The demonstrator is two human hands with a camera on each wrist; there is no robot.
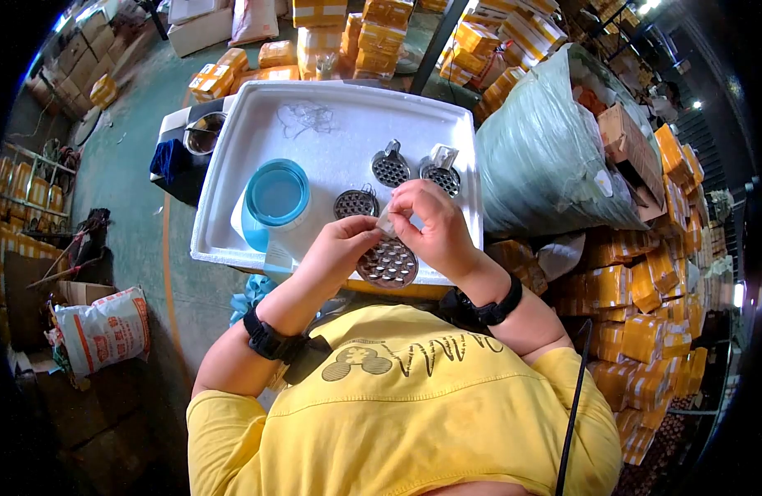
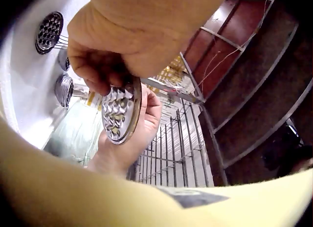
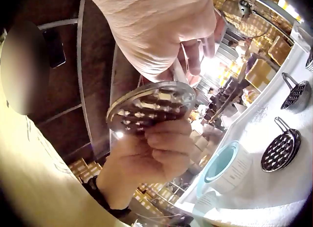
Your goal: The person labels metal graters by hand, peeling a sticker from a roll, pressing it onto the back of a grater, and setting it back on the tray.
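Both hands meet over the near edge of a white foam tray [image 1: 257,107], around a round perforated metal disc [image 1: 388,263]. The left hand [image 1: 348,240] pinches at the disc's upper edge. The right hand [image 1: 435,223] pinches a small whitish piece [image 1: 386,221] just above the disc; what that piece is cannot be told. In the left wrist view the disc [image 2: 119,112] hangs tilted below the fingers. The right wrist view shows the disc [image 3: 151,104] between the two hands. Similar perforated pieces [image 1: 356,203] lie on the tray beyond the hands.
On the tray's left stands a blue-rimmed roll or tub [image 1: 278,193]. A metal bowl [image 1: 205,133] is beyond the left edge. A large wrapped bale [image 1: 546,149] stands at the right, with many taped boxes [image 1: 645,337] around it.
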